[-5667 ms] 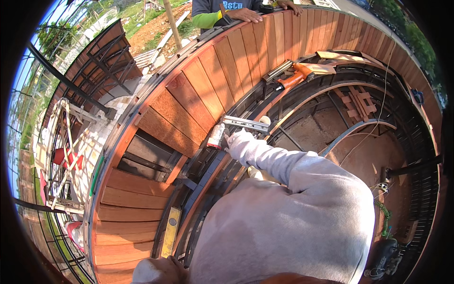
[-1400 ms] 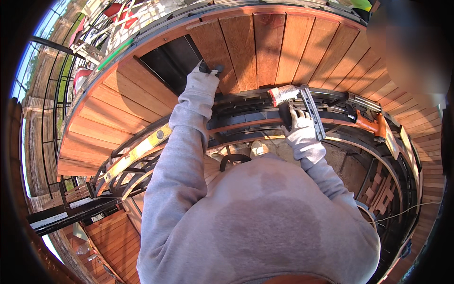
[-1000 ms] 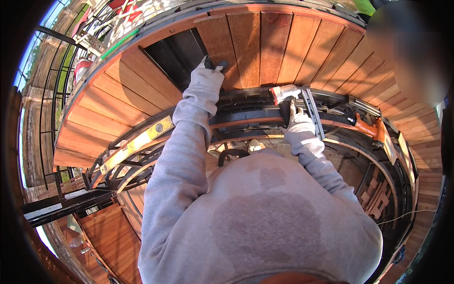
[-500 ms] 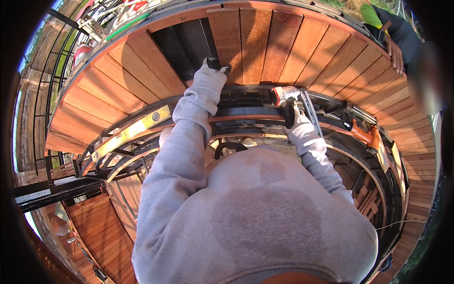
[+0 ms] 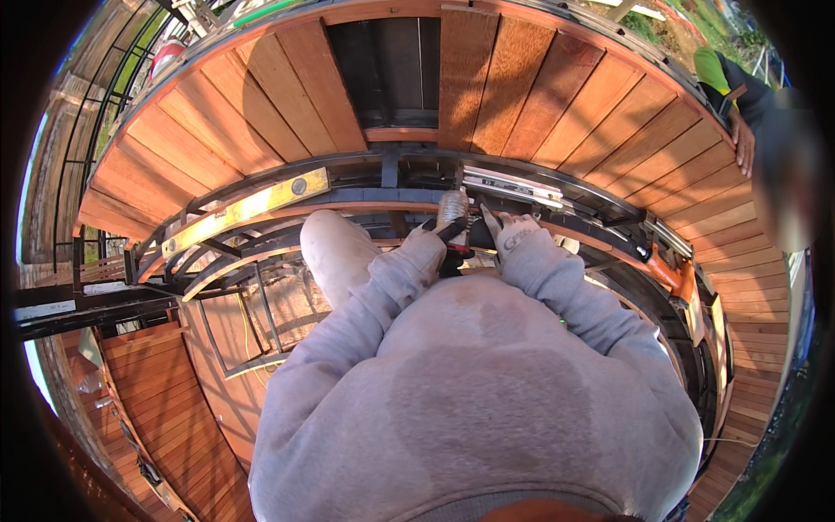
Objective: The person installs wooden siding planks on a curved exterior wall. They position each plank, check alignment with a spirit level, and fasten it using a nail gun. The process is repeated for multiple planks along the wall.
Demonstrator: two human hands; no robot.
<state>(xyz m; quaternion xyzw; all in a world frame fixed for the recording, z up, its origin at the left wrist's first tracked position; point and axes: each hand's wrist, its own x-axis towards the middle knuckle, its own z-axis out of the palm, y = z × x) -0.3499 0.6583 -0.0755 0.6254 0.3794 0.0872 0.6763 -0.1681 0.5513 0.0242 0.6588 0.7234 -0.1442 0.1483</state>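
Observation:
My left hand, in a pale glove with dark fingertips, is closed around a silvery, translucent-looking cylinder with a red part below it, close in front of my chest. Its exact kind is unclear. Beside it is my right hand, also gloved, its fingers drawn together near the cylinder; what they hold is hidden. Just beyond both hands, a pale, silvery rail-like piece lies along the dark curved frame. Farther out, a gap between the planks shows a black panel.
Reddish wooden planks fan around the curved frame. A yellow spirit level rests at left, and an orange-handled clamp sits at right. Another person's hand touches the far right edge. A plank deck lies lower left.
My left hand has come back from the black gap to my chest and now grips the cylinder. My right hand has drawn in beside it, no longer holding the silver-railed tool out. The view has shifted.

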